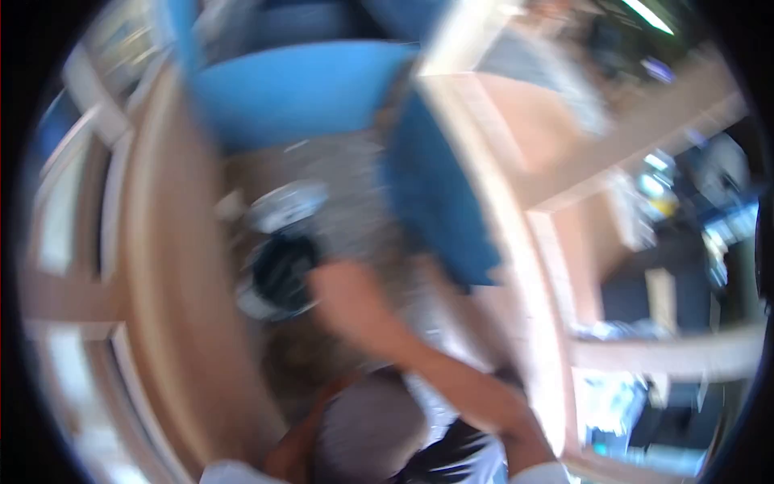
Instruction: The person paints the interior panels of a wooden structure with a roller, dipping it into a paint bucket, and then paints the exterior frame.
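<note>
Motion blur smears the whole view. My right hand [345,297] is at the right side of a round tub [256,305] with a dark inside, on the floor between wooden frames. Whether the hand grips the tub's rim or something in it cannot be made out, as the fingers are smeared. Just beyond the tub lies a pale, whitish round thing [289,203], perhaps a lid or a second container. Of my left arm [294,452] only a part shows at the bottom, beside my knee [371,423]; the left hand is hidden.
A wooden frame [165,274] rises close on the left, and another with crossbars [516,234] on the right. Blue panels [298,89] stand at the back, over a grey floor [351,185]. Blurred clutter [661,298] lies beyond the right frame.
</note>
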Motion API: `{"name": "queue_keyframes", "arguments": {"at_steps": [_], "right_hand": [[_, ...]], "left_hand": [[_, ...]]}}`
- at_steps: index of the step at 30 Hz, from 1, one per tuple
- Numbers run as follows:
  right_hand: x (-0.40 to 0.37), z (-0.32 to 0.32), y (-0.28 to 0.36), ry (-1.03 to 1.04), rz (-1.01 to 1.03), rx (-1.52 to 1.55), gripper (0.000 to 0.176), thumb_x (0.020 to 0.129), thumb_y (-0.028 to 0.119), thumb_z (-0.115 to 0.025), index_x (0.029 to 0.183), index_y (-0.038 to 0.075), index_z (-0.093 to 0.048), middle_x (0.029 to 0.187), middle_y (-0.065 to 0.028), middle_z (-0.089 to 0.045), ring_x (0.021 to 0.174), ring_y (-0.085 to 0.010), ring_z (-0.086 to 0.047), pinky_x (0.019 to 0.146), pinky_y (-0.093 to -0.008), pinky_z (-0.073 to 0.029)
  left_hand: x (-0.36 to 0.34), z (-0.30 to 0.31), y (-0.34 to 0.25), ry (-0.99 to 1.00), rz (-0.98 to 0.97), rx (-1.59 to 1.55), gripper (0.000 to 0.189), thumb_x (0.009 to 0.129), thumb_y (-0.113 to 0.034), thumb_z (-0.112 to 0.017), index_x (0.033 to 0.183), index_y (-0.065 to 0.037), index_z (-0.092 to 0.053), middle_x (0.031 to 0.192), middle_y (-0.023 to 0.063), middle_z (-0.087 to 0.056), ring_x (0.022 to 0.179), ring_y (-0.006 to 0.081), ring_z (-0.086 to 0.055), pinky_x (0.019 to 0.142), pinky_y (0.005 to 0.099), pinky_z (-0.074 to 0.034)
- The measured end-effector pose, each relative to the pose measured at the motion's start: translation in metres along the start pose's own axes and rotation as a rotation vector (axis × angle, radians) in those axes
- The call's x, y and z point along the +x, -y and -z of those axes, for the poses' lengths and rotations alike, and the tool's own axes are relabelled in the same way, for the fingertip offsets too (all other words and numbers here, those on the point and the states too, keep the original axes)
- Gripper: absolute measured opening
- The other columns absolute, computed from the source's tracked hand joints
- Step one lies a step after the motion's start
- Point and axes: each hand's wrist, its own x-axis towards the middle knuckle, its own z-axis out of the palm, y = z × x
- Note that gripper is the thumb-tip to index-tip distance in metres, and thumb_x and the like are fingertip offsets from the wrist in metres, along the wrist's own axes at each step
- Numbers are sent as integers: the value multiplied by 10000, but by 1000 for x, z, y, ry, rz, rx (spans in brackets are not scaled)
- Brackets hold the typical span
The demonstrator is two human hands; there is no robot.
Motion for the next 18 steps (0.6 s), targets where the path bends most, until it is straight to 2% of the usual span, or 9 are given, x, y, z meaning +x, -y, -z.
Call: {"name": "queue_keyframes", "arguments": {"at_steps": [1, 3, 4, 5, 7, 10, 12, 16, 18], "right_hand": [[-7, 4, 0, -141, 72, 57, 107, 772, 73, -631, 754, -2, -705, 812, -240, -681, 763, -402, -698, 697, -496, -568], [-7, 22, 8, -90, -14, 133, 116, 773, 65, -619, 771, -23, -694, 831, -239, -669, 810, -407, -685, 742, -490, -572], [-12, 22, 13, -288, 25, 145, 123, 786, 45, -599, 765, -39, -686, 902, -254, -669, 818, -401, -688, 732, -479, -575], [-3, 16, 14, -83, -34, 77, 138, 808, 44, -584, 857, -48, -673, 1046, -275, -638, 945, -416, -668, 797, -477, -555], [-1, -31, 6, -169, 43, 190, 177, 843, 55, -559, 972, -29, -646, 1144, -260, -589, 1041, -402, -617, 865, -473, -516], [-3, -45, -15, -303, 193, -32, 236, 858, 81, -542, 1064, -19, -597, 1154, -237, -555, 1034, -375, -569, 899, -459, -481], [-3, -30, 3, -164, 96, 153, 245, 845, 78, -541, 1056, -39, -584, 1107, -226, -559, 933, -360, -562, 875, -441, -489], [19, -72, 6, -212, -70, 465, 291, 818, 93, -570, 1072, -48, -571, 1109, -225, -557, 929, -365, -555, 883, -428, -480], [4, -90, -23, -539, 297, 59, 302, 814, 111, -601, 1077, -37, -599, 1119, -213, -572, 939, -358, -565, 885, -418, -487]], "left_hand": [[51, -5, -23, 53, -150, 3, 209, 963, -239, -546, 1136, -151, -623, 1185, 98, -678, 1128, 321, -657, 930, 454, -517], [122, -29, -85, 163, -412, -7, 208, 961, -240, -549, 1133, -149, -624, 1180, 99, -678, 1123, 321, -658, 926, 454, -517], [143, -41, -116, 214, -513, -6, 208, 960, -241, -551, 1131, -149, -624, 1177, 99, -678, 1121, 321, -658, 924, 454, -518], [157, -46, -141, 261, -592, 3, 208, 959, -242, -552, 1130, -148, -625, 1174, 99, -678, 1118, 321, -659, 922, 454, -518], [155, -50, -177, 341, -689, 32, 207, 958, -244, -555, 1127, -147, -625, 1169, 99, -679, 1113, 322, -660, 919, 454, -518], [148, -58, -207, 449, -775, 79, 207, 955, -246, -560, 1122, -145, -626, 1161, 100, -679, 1105, 322, -662, 913, 455, -519], [146, -62, -214, 468, -781, 91, 206, 954, -248, -563, 1119, -143, -627, 1156, 100, -680, 1100, 322, -663, 909, 455, -520], [140, -43, -218, 440, -720, 125, 206, 951, -252, -568, 1113, -141, -628, 1145, 100, -680, 1090, 323, -665, 902, 455, -521], [135, -35, -213, 432, -679, 146, 206, 949, -253, -571, 1110, -139, -629, 1140, 101, -681, 1085, 323, -666, 898, 455, -522]]}}
